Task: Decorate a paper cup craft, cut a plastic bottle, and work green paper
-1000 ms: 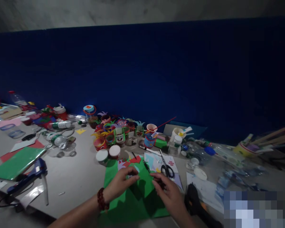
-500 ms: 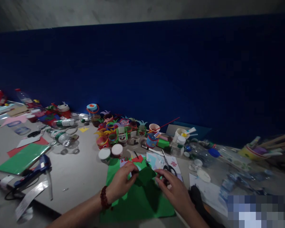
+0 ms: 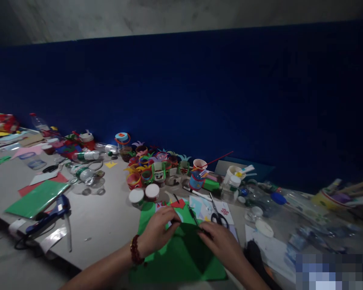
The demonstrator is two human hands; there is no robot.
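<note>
A green sheet of paper [image 3: 181, 257] lies on the grey table [image 3: 109, 221] right in front of me. My left hand [image 3: 159, 233], with a red bead bracelet on its wrist, has its fingers curled and pinches the sheet's upper edge. My right hand [image 3: 222, 243] rests on the sheet's right side, fingers bent and pressed on the same paper. A smaller dark green fold of paper sits between the two hands. Black-handled scissors [image 3: 218, 213] lie just beyond my right hand.
Decorated paper cups [image 3: 157, 171], two white lids [image 3: 144, 194], plastic bottles [image 3: 84, 173] and a marker [image 3: 195, 192] crowd the table's back. A blue glue gun [image 3: 50, 213] and another green sheet [image 3: 38, 197] lie at the left. A black glue gun [image 3: 257, 257] sits at my right. A blue wall stands behind.
The green fold that stood raised between my hands has been pressed down flatter onto the sheet. Both hands stayed on the paper; the view drifted slightly left.
</note>
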